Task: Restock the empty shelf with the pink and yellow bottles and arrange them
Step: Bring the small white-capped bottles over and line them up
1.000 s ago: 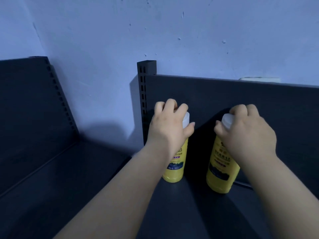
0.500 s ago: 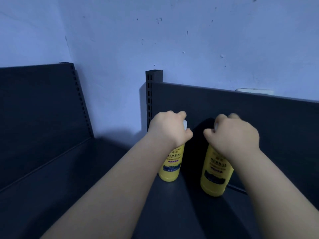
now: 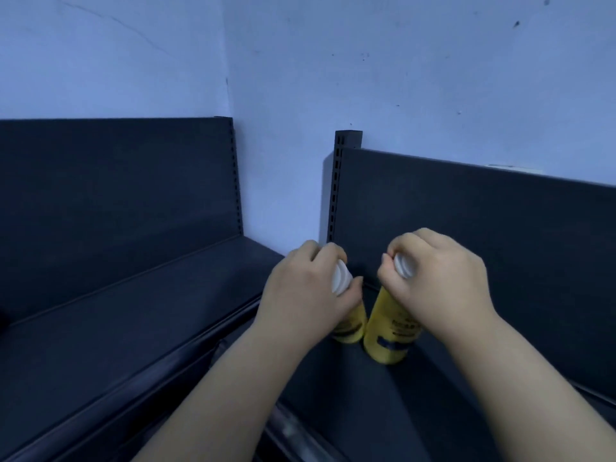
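Left grip [image 3: 310,295] clamps left bottle [image 3: 351,326] by cap; right grip [image 3: 440,281] clamps right bottle [image 3: 390,333] (both yellow). Seat upright on shelf [image 3: 366,411]; release gently.

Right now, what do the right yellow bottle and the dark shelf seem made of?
Yellow bottle: probably plastic, smooth with a slight sheen; its white cap looks like ridged plastic. Shelf: likely painted metal, matte dark, judging by the slotted upright.
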A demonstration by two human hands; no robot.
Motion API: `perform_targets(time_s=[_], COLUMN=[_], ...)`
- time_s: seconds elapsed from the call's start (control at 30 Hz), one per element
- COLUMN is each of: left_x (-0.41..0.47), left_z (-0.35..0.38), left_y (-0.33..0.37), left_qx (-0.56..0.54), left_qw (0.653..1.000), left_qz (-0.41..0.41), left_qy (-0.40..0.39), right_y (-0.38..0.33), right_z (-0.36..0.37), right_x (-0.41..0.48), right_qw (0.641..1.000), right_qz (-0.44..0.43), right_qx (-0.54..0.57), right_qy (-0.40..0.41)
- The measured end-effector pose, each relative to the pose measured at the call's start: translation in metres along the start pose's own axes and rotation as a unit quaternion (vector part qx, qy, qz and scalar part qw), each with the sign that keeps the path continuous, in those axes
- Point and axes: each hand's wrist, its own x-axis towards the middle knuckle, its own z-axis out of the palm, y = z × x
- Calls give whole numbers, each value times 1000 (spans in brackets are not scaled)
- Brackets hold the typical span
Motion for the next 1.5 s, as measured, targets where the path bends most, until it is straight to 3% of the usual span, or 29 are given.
perform_targets(time_s=[0.37, 0.73, 0.9, 1.07, 1.5], left_x=[-75, -192, -244, -268, -249], left_z=[-189, -375, -443, -472, -436], left_y=[-31, -108, -142, -169, -264], left_qx=[90, 237, 284, 309, 290], left_qw=[990, 957, 939, 929, 930], left_qz=[-60, -153, -181, -196, -224], left_qy=[93, 63, 67, 50, -3], right_y=[-167, -398, -492, -538, -573], right_z=[-53, -59, -59, -48, 64], right_x=[-5, -51, -80, -90, -53], right_qw=[973, 932, 918, 898, 879], right_qz=[-85, -188, -194, -233, -272], right_qx=[212, 304, 338, 354, 383], right_qy=[-4, -62, -74, -119, -88])
